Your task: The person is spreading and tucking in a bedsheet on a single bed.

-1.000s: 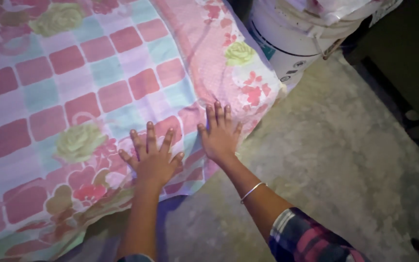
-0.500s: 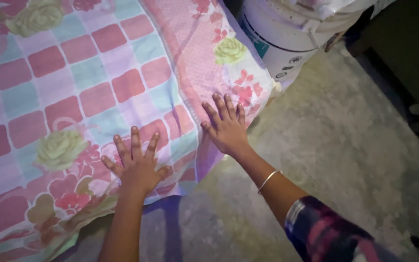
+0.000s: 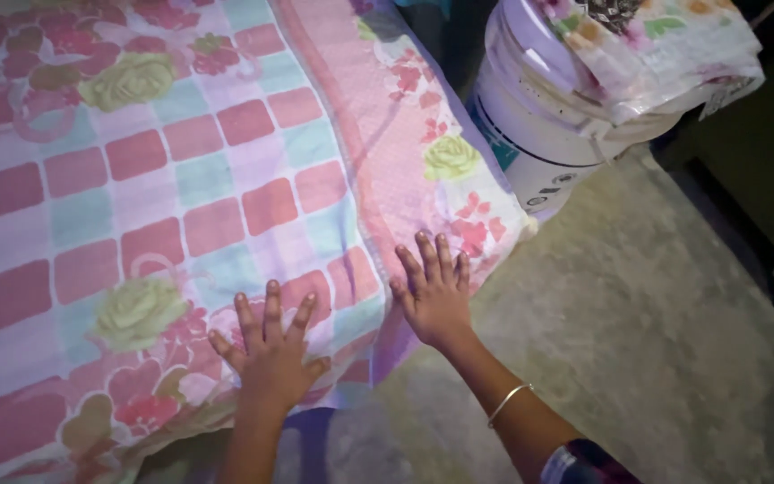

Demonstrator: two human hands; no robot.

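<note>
A soft cotton sheet (image 3: 163, 197) is covering most of the view, lying smooth over what looks like a mattress on the floor. Its cloth is printed in a grid of rounded pink, pale blue and lilac squares, with pale green roses and red blossoms scattered among them, and a pink floral band is running along its right edge. The near corner of the sheet is folding down over the side — a lilac underside is showing there.

The floor (image 3: 656, 358) beside it is looking rough and grey, like bare concrete, mottled and matte.

At the far right corner of the bed a white plastic bucket (image 3: 539, 134) is standing, round and smooth-walled, with a dark band and blue patch on its side. A folded floral cloth (image 3: 665, 49) is resting on top of it, its layered edges hanging slightly past the rim.

Both hands are pressing flat on the sheet near its near edge, palms down, fingers spread wide, holding nothing. The left hand (image 3: 270, 358) is lying on the flowered border close to the near edge; the right hand (image 3: 436, 296) is lying just beside it, nearer the right edge, over the pink band. A thin metal bangle (image 3: 508, 403) is circling the right wrist.
</note>
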